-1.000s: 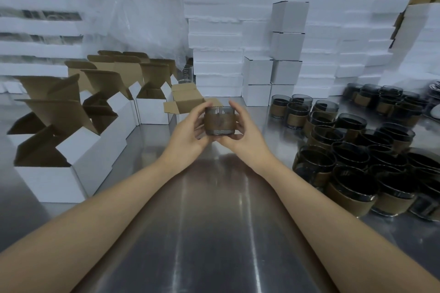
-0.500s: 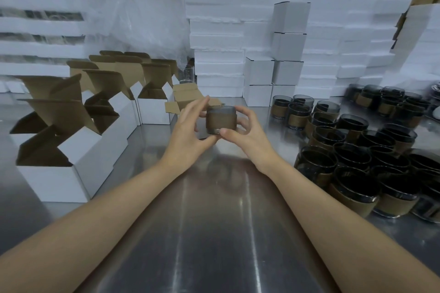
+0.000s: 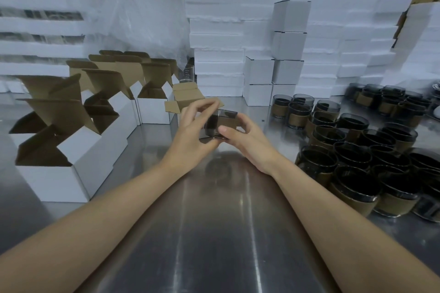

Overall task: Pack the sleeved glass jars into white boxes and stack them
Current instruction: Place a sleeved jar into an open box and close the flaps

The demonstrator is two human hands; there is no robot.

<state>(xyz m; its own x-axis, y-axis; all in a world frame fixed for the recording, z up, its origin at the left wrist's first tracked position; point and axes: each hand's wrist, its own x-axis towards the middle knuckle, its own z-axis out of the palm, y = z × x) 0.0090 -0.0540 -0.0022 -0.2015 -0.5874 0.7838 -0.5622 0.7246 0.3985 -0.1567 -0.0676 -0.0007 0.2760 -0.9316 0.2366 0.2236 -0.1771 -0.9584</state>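
Observation:
A dark glass jar with a brown sleeve is held above the steel table between both hands. My left hand grips its left side and my right hand holds its right side and bottom. The jar is tilted, its mouth turned up and to the right. Just behind it stands an open white box with brown flaps raised. Several more sleeved jars crowd the table on the right. Closed white boxes are stacked at the back centre.
Several open white boxes with raised brown flaps fill the left side. White foam slabs are piled high along the back, with a clear plastic bag at back left. A second group of jars sits at far right.
The jar has tipped from upright to tilted and dropped slightly. My left fingers have spread over its top left and my right hand has slid under it.

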